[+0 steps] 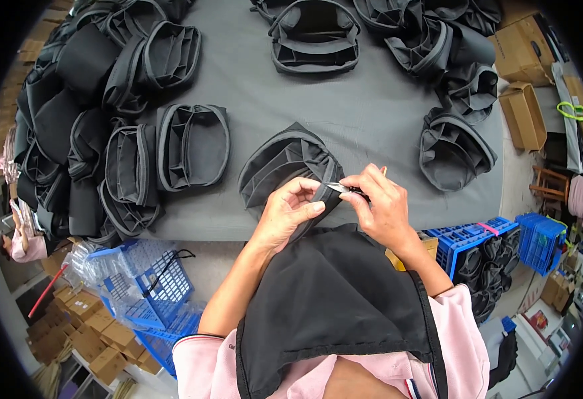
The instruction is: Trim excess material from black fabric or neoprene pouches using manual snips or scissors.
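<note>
A dark grey fabric pouch (275, 159) with inner dividers stands open at the table's near edge, its mouth facing up. My left hand (283, 214) pinches the pouch's right-hand rim between thumb and fingers. Just to the right, my right hand (378, 203) is closed around a small pair of thread snips (336, 187). Their pointed silver blades touch or nearly touch the rim beside my left fingertips; the exact contact is too small to make out. Most of the snips' body is hidden in my fingers.
Similar pouches lie heaped along the left of the grey-covered table (265, 100), with others at the back and right. Blue plastic crates (152, 279) stand below on the left; another blue crate (468, 243) at right holds pouches. Cardboard boxes (524, 50) stand beyond the table.
</note>
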`<state>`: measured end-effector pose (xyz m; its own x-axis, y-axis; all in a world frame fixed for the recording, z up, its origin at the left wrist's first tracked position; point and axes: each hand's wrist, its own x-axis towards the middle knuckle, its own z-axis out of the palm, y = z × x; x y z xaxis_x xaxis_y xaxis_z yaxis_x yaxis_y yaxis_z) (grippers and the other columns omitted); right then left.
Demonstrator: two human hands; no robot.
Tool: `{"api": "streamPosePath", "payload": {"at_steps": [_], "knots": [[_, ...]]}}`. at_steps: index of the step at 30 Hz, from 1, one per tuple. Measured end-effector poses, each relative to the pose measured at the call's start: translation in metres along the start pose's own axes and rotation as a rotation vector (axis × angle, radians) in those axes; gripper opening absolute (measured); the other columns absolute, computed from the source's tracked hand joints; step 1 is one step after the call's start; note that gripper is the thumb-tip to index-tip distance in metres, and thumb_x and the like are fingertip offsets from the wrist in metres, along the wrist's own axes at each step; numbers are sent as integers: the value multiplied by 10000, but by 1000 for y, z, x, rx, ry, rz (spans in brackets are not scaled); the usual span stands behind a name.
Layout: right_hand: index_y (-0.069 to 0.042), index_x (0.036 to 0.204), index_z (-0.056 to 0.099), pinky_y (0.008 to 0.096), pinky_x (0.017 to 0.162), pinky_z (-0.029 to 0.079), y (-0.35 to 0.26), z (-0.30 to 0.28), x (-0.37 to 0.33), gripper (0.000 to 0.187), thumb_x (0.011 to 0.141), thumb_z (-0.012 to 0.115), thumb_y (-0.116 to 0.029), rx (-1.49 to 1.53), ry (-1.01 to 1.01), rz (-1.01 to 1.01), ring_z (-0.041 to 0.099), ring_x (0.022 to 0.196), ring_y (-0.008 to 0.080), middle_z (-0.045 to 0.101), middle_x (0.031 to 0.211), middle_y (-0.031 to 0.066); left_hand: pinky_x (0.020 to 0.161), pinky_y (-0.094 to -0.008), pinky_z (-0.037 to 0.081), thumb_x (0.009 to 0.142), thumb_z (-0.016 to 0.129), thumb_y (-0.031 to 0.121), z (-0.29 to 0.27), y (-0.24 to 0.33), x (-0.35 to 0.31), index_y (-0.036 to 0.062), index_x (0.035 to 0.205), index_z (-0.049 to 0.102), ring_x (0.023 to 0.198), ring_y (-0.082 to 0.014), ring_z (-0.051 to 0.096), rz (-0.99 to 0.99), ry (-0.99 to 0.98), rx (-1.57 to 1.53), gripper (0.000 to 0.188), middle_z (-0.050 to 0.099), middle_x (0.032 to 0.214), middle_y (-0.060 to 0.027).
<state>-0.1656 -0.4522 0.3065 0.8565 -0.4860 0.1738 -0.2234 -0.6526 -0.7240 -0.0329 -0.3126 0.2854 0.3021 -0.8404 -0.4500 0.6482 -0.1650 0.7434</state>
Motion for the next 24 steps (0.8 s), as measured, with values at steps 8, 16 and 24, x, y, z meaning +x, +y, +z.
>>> {"api": "streamPosePath", "payload": {"at_steps": [8, 16, 24], "knots": [[12, 942, 573, 193, 540, 420, 3, 15, -8, 135, 813, 611, -3, 980, -19, 460, 526, 668, 60, 499, 838, 4, 808, -242, 429, 809, 674, 136, 1, -9, -17, 20, 1012, 553, 880, -98, 546, -44, -40, -219, 263, 590, 940, -37], [20, 954, 581, 220, 590, 436, -3, 5, -9, 164, 800, 622, -21, 1012, 44, 474, 519, 703, 78, 492, 872, 30, 886, -272, 392, 821, 669, 290, 14, 0, -20, -14, 1196, 470, 1025, -135, 513, 16, -19, -41, 522, 554, 1128, -71], [2, 920, 622, 245, 643, 441, 1, -6, -3, 200, 727, 672, -14, 656, -31, 326, 524, 736, 121, 499, 832, 41, 936, -293, 356, 815, 676, 234, 11, -1, -20, 1, 1253, 426, 1084, -132, 471, -17, -66, -21, 556, 513, 1196, -53]]}}
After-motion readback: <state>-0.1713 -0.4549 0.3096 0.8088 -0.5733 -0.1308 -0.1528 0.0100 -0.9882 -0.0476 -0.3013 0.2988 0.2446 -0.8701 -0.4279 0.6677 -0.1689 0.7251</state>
